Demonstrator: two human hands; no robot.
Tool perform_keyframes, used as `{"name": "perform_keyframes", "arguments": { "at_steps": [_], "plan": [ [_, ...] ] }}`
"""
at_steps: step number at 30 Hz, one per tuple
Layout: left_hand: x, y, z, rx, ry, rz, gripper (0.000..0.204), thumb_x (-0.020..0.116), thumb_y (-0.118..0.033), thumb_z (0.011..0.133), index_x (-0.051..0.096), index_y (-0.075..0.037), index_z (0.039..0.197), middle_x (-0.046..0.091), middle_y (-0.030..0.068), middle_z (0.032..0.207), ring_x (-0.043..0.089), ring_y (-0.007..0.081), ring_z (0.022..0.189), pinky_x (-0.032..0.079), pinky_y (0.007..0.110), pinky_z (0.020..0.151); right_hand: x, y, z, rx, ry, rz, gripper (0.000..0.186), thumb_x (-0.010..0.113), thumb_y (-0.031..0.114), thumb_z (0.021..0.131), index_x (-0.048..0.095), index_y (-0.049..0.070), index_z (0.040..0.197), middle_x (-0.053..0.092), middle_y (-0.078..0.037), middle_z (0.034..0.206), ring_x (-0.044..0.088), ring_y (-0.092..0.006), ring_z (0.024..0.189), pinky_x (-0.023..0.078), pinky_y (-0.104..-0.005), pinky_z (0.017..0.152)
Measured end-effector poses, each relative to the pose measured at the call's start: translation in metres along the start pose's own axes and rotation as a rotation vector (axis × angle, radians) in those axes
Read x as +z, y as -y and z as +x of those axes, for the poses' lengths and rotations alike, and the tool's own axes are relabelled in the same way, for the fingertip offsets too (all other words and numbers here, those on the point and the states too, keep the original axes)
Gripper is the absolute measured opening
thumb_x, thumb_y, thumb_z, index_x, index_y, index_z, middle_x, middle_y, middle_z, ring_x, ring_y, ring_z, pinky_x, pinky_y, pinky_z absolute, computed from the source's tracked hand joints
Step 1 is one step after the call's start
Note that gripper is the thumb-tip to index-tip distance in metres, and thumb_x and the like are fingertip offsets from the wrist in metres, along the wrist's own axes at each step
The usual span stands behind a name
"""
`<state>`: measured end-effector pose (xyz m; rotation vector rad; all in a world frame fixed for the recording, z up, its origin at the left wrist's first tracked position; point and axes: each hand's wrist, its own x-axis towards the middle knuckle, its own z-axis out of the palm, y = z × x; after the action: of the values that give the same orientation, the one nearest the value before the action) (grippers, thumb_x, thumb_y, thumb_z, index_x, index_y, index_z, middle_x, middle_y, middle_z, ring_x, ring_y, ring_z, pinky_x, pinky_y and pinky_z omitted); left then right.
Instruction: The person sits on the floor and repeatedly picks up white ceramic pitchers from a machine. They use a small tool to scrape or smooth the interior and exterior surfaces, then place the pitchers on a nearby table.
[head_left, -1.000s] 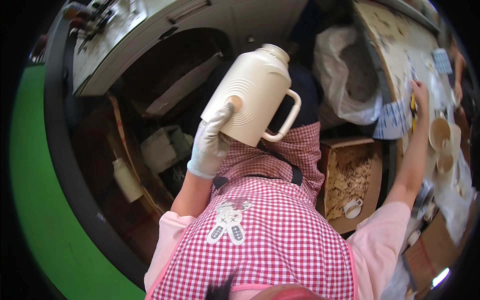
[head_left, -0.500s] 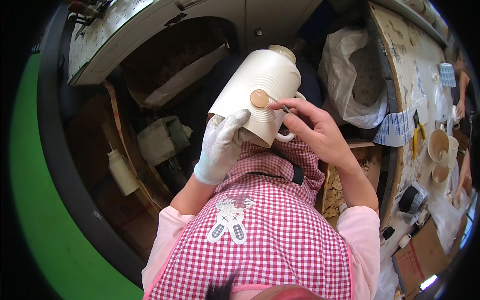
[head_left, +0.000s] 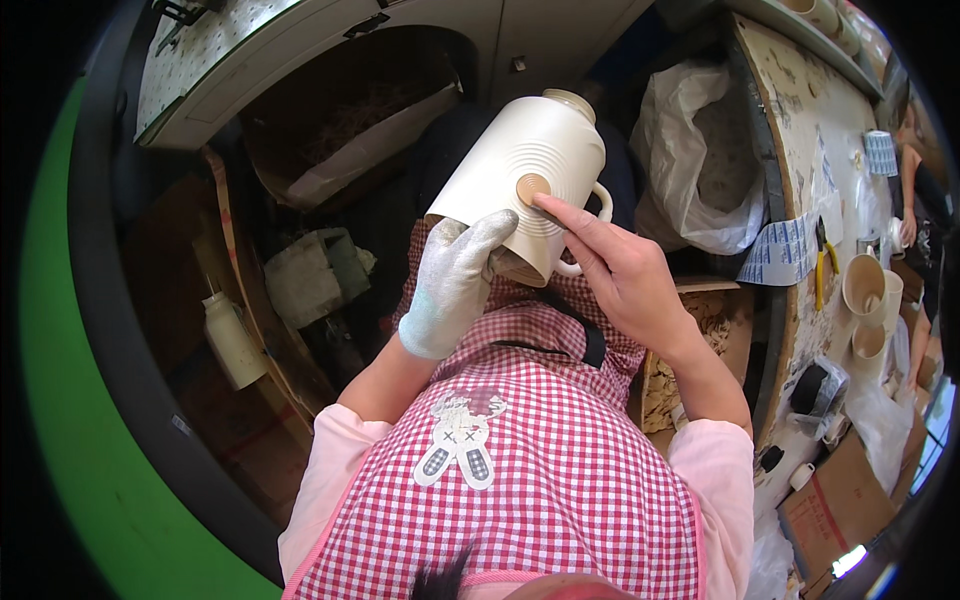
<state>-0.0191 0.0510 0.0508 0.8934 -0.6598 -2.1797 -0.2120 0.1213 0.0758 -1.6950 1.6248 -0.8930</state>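
A cream plastic jug-like body (head_left: 490,160) with a neck, side handle and concentric rings lies tilted over my lap. My gloved left hand (head_left: 445,285) grips its lower end, thumb along the side. A small tan round disc (head_left: 532,188) sits at the rings' centre. The bare index finger of my right hand (head_left: 630,270) touches this disc; the other fingers curl below, and anything inside them is hidden.
At right, a worktable (head_left: 755,80) bears yellow-handled pliers (head_left: 822,260), blue-printed sheets (head_left: 775,250) and cups (head_left: 862,285). Beside it are a plastic bag (head_left: 670,120) and cardboard box (head_left: 730,300). A co-worker's arm (head_left: 908,195) shows beyond. A bottle (head_left: 230,340) stands at left.
My right hand has come from the worktable to the jug body. A thin tool visible in its fingers half a second ago is out of sight; the index finger now touches the disc.
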Motion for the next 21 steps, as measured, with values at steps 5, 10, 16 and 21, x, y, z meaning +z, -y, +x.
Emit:
{"name": "perform_keyframes", "arguments": {
  "at_steps": [5,10,16,21],
  "plan": [
    [0.003,0.005,-0.001,0.006,-0.051,0.063,0.044,0.062,-0.017,0.105,0.052,0.004,0.143,0.068,0.0180,0.126,0.074,0.0243,0.110,0.066,0.036,0.086,-0.004,0.010,-0.007,0.004,0.019,-0.351,0.058,0.066,0.000,0.094,0.060,0.020,0.149,0.072,-0.014,0.093,0.072,-0.0278,0.073,0.060,-0.0358,0.068],
    [0.016,0.018,0.000,0.079,-0.106,0.309,0.042,0.061,-0.019,0.106,0.055,0.007,0.139,0.069,0.0161,0.125,0.073,0.0204,0.103,0.063,0.031,0.083,-0.001,0.020,-0.013,0.022,0.020,-0.629,0.070,0.066,-0.003,0.086,0.057,0.019,0.151,0.065,-0.011,0.080,0.066,-0.0269,0.062,0.055,-0.0373,0.059],
    [0.026,0.029,0.003,0.062,-0.127,0.514,0.041,0.061,-0.020,0.108,0.058,0.009,0.136,0.070,0.0146,0.121,0.070,0.0186,0.105,0.057,0.029,0.088,0.008,0.018,-0.014,0.052,0.019,-0.788,0.068,0.065,-0.001,0.083,0.059,0.016,0.148,0.064,-0.010,0.076,0.067,-0.0268,0.061,0.054,-0.0381,0.057],
    [0.011,0.008,-0.018,0.111,-0.056,0.258,0.038,0.066,-0.017,0.104,0.062,0.009,0.132,0.071,0.0151,0.124,0.069,0.0189,0.109,0.053,0.033,0.099,-0.037,-0.033,-0.011,0.070,-0.312,0.298,0.042,0.067,0.032,0.102,0.063,0.012,0.139,0.062,0.001,0.075,0.057,-0.0087,0.058,0.045,-0.0256,0.055]
  ]
}}
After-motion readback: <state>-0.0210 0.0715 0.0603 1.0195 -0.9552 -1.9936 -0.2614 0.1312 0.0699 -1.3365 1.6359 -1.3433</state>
